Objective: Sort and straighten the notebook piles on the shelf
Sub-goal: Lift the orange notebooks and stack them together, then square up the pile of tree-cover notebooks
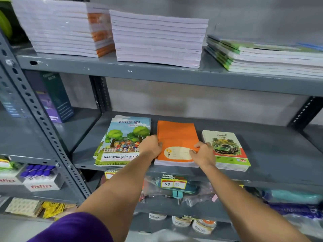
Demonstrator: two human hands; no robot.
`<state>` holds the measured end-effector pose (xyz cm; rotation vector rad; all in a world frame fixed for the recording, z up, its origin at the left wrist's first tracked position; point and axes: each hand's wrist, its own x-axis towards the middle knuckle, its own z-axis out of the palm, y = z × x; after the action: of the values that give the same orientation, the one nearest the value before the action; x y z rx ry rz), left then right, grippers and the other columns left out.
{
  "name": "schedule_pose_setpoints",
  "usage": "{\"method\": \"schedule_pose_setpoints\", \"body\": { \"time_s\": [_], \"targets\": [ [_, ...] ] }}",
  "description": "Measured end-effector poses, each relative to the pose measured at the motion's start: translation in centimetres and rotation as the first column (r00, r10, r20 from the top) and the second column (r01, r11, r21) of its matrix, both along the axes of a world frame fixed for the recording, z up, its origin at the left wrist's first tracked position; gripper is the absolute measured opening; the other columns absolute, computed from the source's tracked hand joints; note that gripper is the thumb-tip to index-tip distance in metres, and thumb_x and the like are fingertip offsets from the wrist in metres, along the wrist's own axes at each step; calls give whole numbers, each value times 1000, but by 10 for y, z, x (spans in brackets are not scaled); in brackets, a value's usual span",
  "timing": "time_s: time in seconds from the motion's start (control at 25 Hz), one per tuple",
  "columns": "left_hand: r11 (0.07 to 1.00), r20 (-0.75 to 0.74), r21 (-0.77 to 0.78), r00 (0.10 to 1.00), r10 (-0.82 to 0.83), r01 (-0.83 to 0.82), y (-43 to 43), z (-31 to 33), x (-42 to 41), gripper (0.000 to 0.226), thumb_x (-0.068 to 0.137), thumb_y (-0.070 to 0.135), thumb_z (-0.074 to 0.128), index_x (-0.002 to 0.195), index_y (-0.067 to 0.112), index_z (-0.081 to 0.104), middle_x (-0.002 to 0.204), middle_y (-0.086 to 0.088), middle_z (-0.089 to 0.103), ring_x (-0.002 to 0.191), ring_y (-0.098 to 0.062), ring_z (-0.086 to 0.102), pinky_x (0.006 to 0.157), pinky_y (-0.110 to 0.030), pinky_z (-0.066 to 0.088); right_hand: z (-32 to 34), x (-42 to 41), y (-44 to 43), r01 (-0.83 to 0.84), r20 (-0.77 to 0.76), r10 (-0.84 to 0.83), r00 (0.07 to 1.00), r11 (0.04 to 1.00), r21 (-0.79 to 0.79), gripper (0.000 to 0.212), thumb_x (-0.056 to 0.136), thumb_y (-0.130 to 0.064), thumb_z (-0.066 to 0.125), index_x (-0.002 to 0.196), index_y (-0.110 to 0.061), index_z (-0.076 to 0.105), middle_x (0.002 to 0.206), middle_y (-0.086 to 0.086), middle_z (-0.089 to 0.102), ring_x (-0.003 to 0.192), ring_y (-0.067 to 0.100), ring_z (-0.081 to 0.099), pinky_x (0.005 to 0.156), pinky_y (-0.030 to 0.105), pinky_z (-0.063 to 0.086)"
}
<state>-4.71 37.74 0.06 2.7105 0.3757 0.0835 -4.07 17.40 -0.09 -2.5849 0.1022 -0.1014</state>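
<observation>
- Both hands clasp the orange-covered pile of notebooks (176,142) from its two sides: the left hand (151,145) has its fingers curled against the left edge, the right hand (202,152) grips the near right corner with the thumb on the cover.
- That pile sits at the front of the grey metal middle shelf (272,165), between two others, and looks squared up.
- Just left, the tree-picture notebook pile (122,142) is fanned, with lower copies poking out at the left and back; by my reading it needs straightening next.
- Just right, the green-car-cover notebook pile (227,151) lies fairly even, slightly stepped at its near edge.
- Farther up, on the upper grey shelf (157,72), the tall white-edged stacks (157,39) lean and the green-spined stack (262,56) is splayed.
- Judged so, the job is early to midway.
</observation>
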Motion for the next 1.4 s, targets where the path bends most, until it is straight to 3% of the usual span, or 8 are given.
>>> {"method": "schedule_pose_setpoints", "body": {
  "time_s": [0.16,0.44,0.6,0.76,0.92,1.08,1.2,1.4],
  "targets": [
    [1000,-5,-23,1000,-4,4,15,5,-4,28,96,32,53,112,13,65,106,-7,70,98,-25,67,78,-35,55,5,-5,7,61,56,-51,997,978,-201,22,82,-42,68,96,-26,73,111,5,60,108,27,55,70,29,51],
    [979,-4,91,983,185,-183,51,12,-19,31,97,36,49,101,11,66,97,-8,71,87,-28,69,64,-31,48,17,-3,46,-70,38,75,996,989,-129,16,88,-32,62,96,-20,70,124,6,56,105,27,61,70,27,47],
    [973,10,87,976,216,-216,88,12,-19,31,96,36,48,106,11,62,101,-8,69,91,-29,68,64,-32,47,19,0,84,-163,34,167,985,981,-109,17,90,-35,60,95,-22,69,135,4,57,123,22,55,79,28,47],
    [970,2,84,973,229,-229,134,10,-19,39,92,38,53,117,9,60,119,-9,58,110,-29,59,81,-39,51,25,3,140,-278,36,283,959,956,-98,20,91,-35,58,92,-20,71,110,4,69,106,25,63,76,30,50],
    [964,-87,13,960,265,-265,175,1,-18,54,95,39,51,137,7,42,138,-10,41,131,-28,41,96,-43,46,25,7,186,-239,-58,232,971,944,-228,31,96,-36,49,95,-10,66,97,11,69,94,30,67,62,29,44],
    [928,-207,-153,929,307,-340,201,-5,-14,57,97,42,45,137,3,44,138,-14,48,124,-32,52,98,-44,47,8,13,209,-198,-254,130,958,944,-264,46,99,-44,39,73,-11,57,76,5,60,83,25,66,55,27,41],
    [967,-212,-39,948,238,-252,202,0,-11,53,98,46,38,120,5,62,118,-12,66,107,-30,64,88,-39,53,5,17,221,-167,-269,99,958,955,-245,58,101,-47,27,64,-12,55,69,3,60,79,24,66,52,26,38],
    [986,-180,47,970,164,-158,214,9,-8,72,90,67,34,105,5,68,111,-13,67,104,-28,63,80,-34,48,11,5,232,-180,-214,127,969,950,-254,70,100,-53,16,67,-11,62,71,4,60,75,23,62,60,27,40]
  ]
}}
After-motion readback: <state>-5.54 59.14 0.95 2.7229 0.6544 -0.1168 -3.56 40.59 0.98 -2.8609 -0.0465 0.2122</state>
